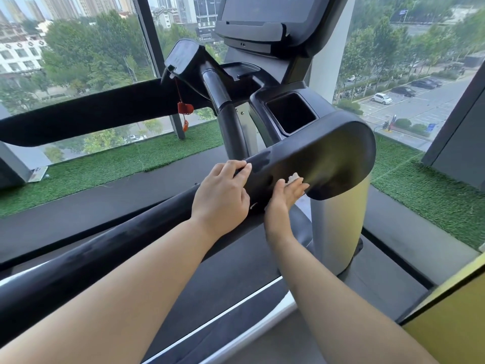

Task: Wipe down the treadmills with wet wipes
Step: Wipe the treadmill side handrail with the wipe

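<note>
A black treadmill fills the head view, its right handrail (110, 248) running from lower left up to a broad rounded end (338, 153). My left hand (223, 195) lies over the top of the rail, fingers curled onto it. My right hand (286, 195) presses a small white wet wipe (293, 177) against the rail's outer side just below the rounded end; only a corner of the wipe shows past my fingers. The console screen (265, 14) is at the top, and a cup holder (291, 112) sits beside the rail.
A red safety clip (185, 108) hangs on a cord from the console's left side. The silver upright post (338, 222) stands under the rail end. The running belt (223, 279) lies below. Green artificial turf (110, 164) borders the big windows. A yellow panel (451, 321) stands at lower right.
</note>
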Available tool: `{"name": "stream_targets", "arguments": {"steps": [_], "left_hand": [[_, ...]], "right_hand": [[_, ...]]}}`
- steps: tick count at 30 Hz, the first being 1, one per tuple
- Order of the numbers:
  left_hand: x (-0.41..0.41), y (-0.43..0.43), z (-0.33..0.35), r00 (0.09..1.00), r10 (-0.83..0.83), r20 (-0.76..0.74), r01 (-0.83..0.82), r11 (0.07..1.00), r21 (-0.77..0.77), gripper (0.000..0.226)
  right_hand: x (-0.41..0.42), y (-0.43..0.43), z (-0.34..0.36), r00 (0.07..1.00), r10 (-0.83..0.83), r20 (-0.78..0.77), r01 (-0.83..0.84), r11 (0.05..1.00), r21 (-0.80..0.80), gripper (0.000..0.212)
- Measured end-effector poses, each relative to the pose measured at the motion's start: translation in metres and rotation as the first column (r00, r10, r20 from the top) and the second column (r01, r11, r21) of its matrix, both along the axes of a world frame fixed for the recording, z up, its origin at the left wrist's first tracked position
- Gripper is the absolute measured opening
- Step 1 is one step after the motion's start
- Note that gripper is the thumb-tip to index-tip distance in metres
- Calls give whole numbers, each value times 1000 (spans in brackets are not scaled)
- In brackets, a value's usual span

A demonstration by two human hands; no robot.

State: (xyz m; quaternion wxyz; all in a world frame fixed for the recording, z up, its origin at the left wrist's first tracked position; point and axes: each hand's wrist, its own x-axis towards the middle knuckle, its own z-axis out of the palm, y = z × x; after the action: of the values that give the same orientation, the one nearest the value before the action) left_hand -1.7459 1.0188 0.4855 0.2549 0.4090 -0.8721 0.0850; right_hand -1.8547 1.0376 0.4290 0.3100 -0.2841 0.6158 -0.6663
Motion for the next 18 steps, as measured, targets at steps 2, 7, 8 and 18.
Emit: {"name": "stream_targets", "arguments": {"steps": [2,7,8,18], "left_hand": [[-1,1,0,1000,-1,0,1,1000,6,50],[-1,2,3,1000,0,7,0,999,44,51],[-1,2,3,1000,-3,9,2,998,57,52],[2,-1,8,998,-27,-54,34,990,134,44]], "right_hand": [[3,0,2,999,17,-36,-17,1000,-6,64],[25,15,-27,905,155,-396,-198,978,-71,70],[18,12,-27,895,168,-414,-210,976,-58,69],[5,18,-30,643,221,-733,-246,966,76,73]]}}
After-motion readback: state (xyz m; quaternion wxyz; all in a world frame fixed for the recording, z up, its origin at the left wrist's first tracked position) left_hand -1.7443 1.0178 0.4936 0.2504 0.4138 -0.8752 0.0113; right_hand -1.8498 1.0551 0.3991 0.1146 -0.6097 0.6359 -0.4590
